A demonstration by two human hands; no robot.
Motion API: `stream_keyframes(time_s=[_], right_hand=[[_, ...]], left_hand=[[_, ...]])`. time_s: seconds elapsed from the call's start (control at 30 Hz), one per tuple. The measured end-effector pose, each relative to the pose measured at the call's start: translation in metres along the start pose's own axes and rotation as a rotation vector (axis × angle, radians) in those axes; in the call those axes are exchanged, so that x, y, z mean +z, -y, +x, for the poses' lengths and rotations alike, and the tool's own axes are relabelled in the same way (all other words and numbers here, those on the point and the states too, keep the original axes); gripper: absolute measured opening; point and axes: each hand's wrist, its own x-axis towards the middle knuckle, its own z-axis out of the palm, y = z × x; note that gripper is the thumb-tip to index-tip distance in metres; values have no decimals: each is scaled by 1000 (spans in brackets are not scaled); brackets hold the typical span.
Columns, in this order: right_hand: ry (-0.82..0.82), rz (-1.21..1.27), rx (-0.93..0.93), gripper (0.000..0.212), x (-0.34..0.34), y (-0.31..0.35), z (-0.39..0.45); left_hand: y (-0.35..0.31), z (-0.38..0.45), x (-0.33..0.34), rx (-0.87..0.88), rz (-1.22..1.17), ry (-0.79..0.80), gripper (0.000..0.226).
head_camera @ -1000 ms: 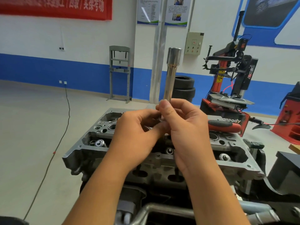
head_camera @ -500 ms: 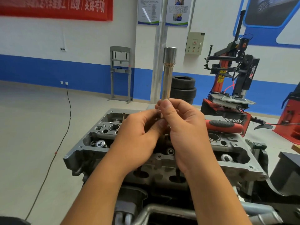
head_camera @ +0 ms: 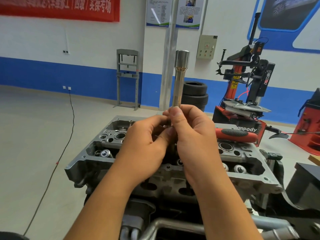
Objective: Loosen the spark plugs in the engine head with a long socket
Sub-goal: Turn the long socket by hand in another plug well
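Observation:
A long socket (head_camera: 179,80) stands upright above the middle of the grey engine head (head_camera: 103,163); its shaft is brass-coloured and its top end is a wider steel cylinder. My right hand (head_camera: 194,135) pinches the lower shaft between thumb and fingers. My left hand (head_camera: 147,142) has its fingers curled round the shaft just below, thumb pressed against it. The socket's lower end and the spark plug well under it are hidden behind both hands. Valve springs show in the head at left and right.
A red-and-black tool handle (head_camera: 235,135) lies on the far right of the engine head. Behind stand a red tyre changer (head_camera: 245,94), stacked tyres (head_camera: 195,96), a grey shop press (head_camera: 128,77) and a steel pillar (head_camera: 168,66). A black cable (head_camera: 69,125) runs across the floor at left.
The socket has leaned slightly from a right tilt to nearly upright, and my fingers have shifted a little on its shaft. Both hands stay in place over the engine head.

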Motion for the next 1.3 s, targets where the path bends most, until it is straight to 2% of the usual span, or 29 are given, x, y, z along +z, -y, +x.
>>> stream_keyframes(time_s=[0.07, 0.17, 0.3, 0.43, 0.57, 0.63, 0.73, 0.97, 1.1, 1.17, 1.2, 1.3], right_hand=[[11, 8, 21, 18, 1, 1, 0], [-16, 40, 27, 9, 0, 2, 0], [-39, 21, 3, 13, -1, 1, 0], [-7, -29, -14, 10, -1, 0, 1], [47, -45, -8, 15, 0, 0, 0], [29, -9, -16, 6, -1, 1, -1], [-29, 2, -45, 14, -1, 0, -1], [-54, -142, -113, 6, 0, -3, 1], [-13, -177, -124, 17, 2, -3, 1], [-10, -119, -100, 11, 1, -3, 0], [-15, -71, -79, 5, 1, -2, 0], [-73, -31, -54, 16, -1, -3, -1]], left_hand=[[1, 0, 3, 10, 30, -100, 16], [1, 0, 3, -10, 26, -148, 16], [0, 0, -1, -2, -11, -56, 17], [-1, 1, -6, -29, -43, 49, 27], [1, -1, -4, -21, -18, -54, 20], [2, -1, -2, -21, -10, -105, 17], [2, -1, 0, 6, 29, -150, 18], [0, -1, -3, 8, -43, 11, 24], [1, 0, 2, 8, -36, -100, 17], [2, 0, 4, 12, -16, -152, 15], [2, 0, 5, 11, -11, -164, 16], [1, -1, 3, 24, 0, -162, 20]])
